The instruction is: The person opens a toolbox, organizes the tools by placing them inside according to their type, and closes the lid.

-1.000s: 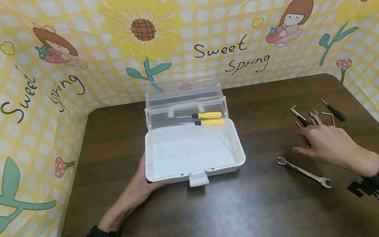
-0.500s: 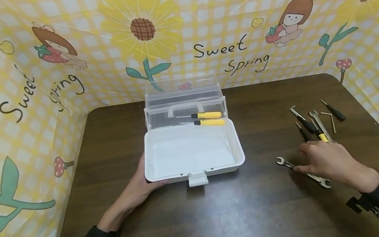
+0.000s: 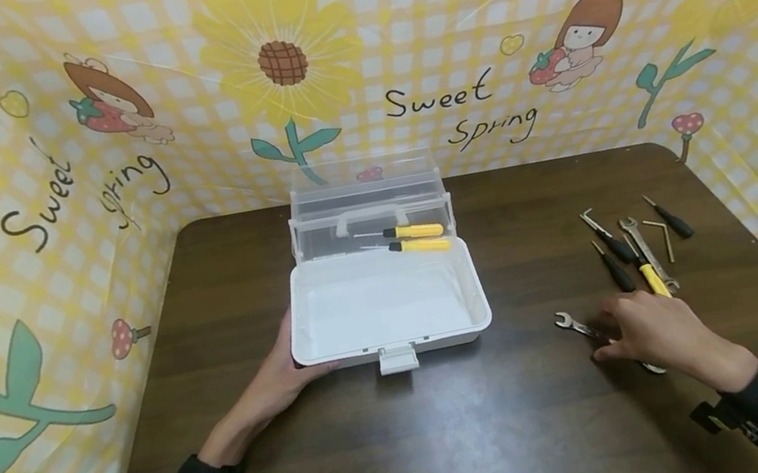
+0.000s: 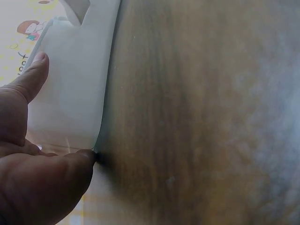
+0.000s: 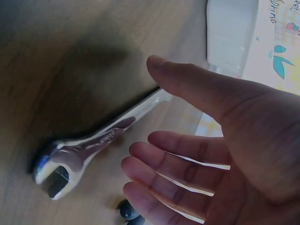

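An open white toolbox (image 3: 386, 303) stands mid-table. Its clear lid (image 3: 368, 209) is tipped back, and two yellow-handled screwdrivers (image 3: 416, 238) lie behind the tray. My left hand (image 3: 286, 369) holds the box's front left corner. In the left wrist view the thumb (image 4: 33, 70) lies on the box wall (image 4: 75, 84) and a finger (image 4: 61, 168) sits at the corner. A silver open-end wrench (image 3: 572, 322) lies to the right of the box. My right hand (image 3: 643, 332) is over its shaft. In the right wrist view that hand (image 5: 154, 101) is spread with relaxed fingers just above the wrench (image 5: 93, 150), holding nothing.
Beyond the right hand lies a cluster of tools: two black-handled screwdrivers (image 3: 614, 254), a yellow-handled tool (image 3: 653, 277) across a small wrench, a hex key (image 3: 662, 233) and another black screwdriver (image 3: 673, 220). A yellow patterned screen (image 3: 422, 51) walls the dark wooden table (image 3: 461, 442) on three sides.
My right hand has drawn back from the tool cluster toward me and come over the silver wrench, uncovering the yellow-handled tool. The left hand and box have stayed still.
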`<state>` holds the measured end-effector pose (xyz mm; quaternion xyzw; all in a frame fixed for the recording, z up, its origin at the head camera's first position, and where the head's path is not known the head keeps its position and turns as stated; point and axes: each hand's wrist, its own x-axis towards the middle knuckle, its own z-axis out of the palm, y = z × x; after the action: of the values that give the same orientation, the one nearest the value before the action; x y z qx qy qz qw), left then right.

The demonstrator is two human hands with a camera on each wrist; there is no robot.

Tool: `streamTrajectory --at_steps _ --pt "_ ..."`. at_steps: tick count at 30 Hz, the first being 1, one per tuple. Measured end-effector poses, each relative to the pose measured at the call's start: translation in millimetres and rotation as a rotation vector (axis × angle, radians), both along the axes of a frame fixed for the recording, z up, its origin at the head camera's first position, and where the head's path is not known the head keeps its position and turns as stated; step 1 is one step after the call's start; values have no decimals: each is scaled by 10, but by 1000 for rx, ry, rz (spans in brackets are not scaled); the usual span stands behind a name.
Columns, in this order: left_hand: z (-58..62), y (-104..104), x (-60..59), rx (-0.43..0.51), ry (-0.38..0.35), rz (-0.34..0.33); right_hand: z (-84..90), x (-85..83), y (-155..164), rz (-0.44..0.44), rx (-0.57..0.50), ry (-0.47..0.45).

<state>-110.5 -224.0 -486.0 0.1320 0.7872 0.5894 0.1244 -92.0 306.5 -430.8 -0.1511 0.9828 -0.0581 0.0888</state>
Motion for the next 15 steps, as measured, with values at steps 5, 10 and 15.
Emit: streamTrajectory --at_steps 5,10,15 --pt "-2 -5 9 -3 6 4 -73 16 -6 39 -10 12" --pt "2 -3 6 0 8 4 -81 20 -22 53 -24 23" --pt "6 -1 8 -1 5 7 -77 27 -30 53 -37 33"
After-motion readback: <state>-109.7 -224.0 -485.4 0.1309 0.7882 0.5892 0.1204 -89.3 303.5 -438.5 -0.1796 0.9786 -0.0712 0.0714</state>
